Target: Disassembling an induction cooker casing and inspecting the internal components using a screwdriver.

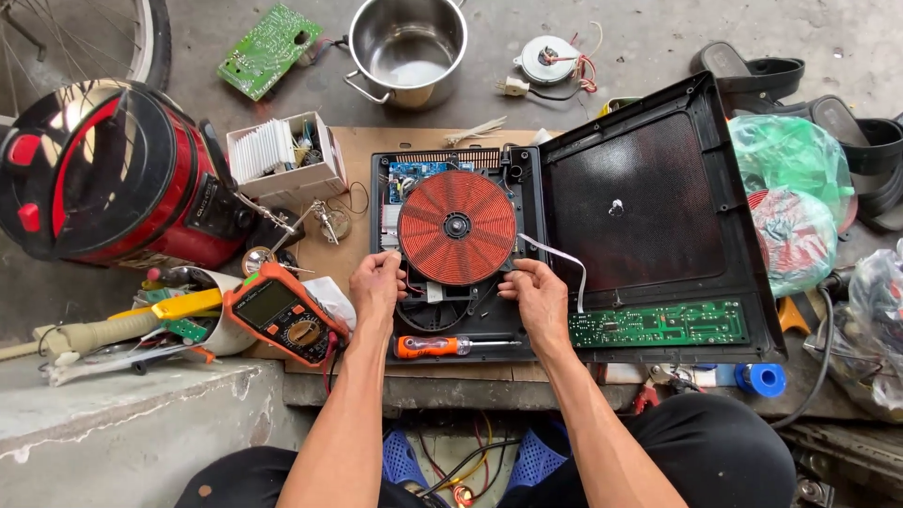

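An opened induction cooker base (395, 329) lies in front of me with its round copper-red coil (457, 227) on top. My left hand (376, 282) pinches at the coil's lower left edge. My right hand (538, 293) grips the lower right edge near a white ribbon cable (562, 260). The cooker's black top cover (649, 202) is flipped open to the right, with a green circuit board (658, 325) along its near side. An orange-handled screwdriver (442, 346) lies on the base just below my hands.
An orange multimeter (282, 312) sits at left, beside a red cylindrical appliance (113, 174) and a small box of parts (282, 160). A steel pot (406, 47), a loose green board (268, 49) and a small motor (547, 58) lie beyond. Plastic bags (790, 202) and sandals (762, 75) crowd the right.
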